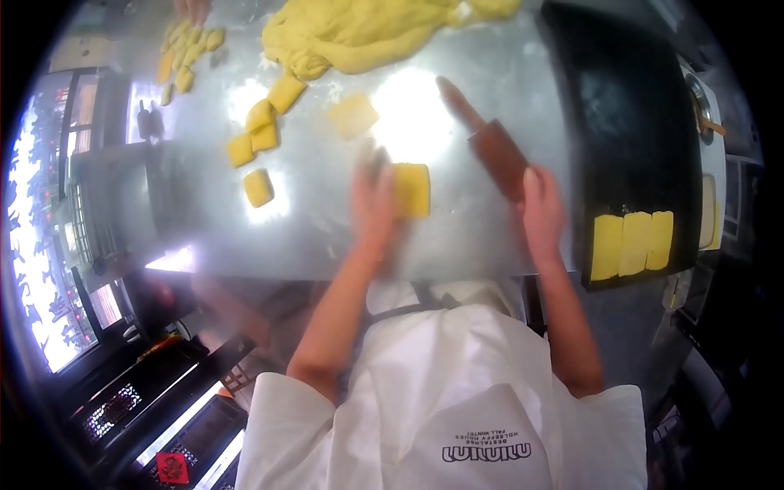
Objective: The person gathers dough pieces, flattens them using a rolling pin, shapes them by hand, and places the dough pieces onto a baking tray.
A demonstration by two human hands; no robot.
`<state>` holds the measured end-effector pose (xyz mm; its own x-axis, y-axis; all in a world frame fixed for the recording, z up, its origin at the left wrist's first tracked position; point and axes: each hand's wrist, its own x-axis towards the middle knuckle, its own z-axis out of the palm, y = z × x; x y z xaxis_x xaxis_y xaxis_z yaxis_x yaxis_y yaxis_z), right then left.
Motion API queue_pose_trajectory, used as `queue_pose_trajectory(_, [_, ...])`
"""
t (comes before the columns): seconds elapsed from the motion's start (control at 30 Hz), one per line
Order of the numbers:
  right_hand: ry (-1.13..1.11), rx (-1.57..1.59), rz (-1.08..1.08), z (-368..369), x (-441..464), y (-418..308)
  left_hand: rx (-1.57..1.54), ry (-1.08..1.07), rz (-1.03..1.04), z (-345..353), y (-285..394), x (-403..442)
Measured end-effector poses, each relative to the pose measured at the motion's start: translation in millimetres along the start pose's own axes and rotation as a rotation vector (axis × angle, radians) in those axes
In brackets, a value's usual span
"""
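Observation:
My right hand (541,212) is closed around the near handle of a brown rolling pin (500,159), which slants away up and to the left over the metal table (318,237). A flattened yellow dough piece (413,190) lies in front of me. My left hand (374,200), blurred by motion, is at its left edge with fingers stretched forward; whether it touches the dough I cannot tell. Beyond it is a thinner, paler dough sheet (353,116). Several small dough pieces (260,188) lie to the left.
A large yellow dough mass (351,37) covers the far side. At the far left, another person's hand (193,10) is over a heap of small dough pieces (184,53). On the right, a black tray (637,139) holds rolled dough sheets (633,243) at its near end.

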<state>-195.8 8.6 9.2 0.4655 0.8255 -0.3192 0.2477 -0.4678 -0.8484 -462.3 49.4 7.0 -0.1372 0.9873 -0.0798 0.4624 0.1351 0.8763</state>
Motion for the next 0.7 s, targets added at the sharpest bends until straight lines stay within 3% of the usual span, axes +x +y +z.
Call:
queue_pose_trajectory(0.03, [0.008, 0.011, 0.001, 0, 0, 4, -0.089, 0.144, -0.150, -14, 14, 1])
queue_pose_trajectory(0.13, [0.008, 0.014, -0.034, 6, 7, 9, -0.016, 0.191, -0.254, -53, -16, 9])
queue_pose_trajectory(0.27, [0.012, -0.125, -0.082, 4, 7, 19, 0.227, -0.052, -0.169, -47, -40, -17])
queue_pose_trajectory(0.33, [0.039, 0.010, 0.015, 7, 8, 22, 0.248, -0.005, -0.165, -18, -34, -22])
queue_pose_trajectory(0.4, [0.011, -0.046, 0.025, 9, 18, 35, 0.338, 0.102, 0.052, 15, -66, -21])
queue_pose_trajectory(0.47, [0.001, -0.052, -0.012, 8, 15, 30, 0.305, 0.144, 0.014, 20, -57, -14])
queue_pose_trajectory(0.5, [0.014, -0.036, -0.019, 12, 13, 27, 0.305, 0.063, -0.095, 13, -48, -8])
queue_pose_trajectory(0.63, [0.097, -0.031, -0.023, 21, 8, 26, 0.303, -0.192, -0.140, 2, -33, 7])
queue_pose_trajectory(0.7, [0.161, -0.042, -0.054, 28, 9, 29, 0.096, -0.156, -0.187, 1, -24, -5])
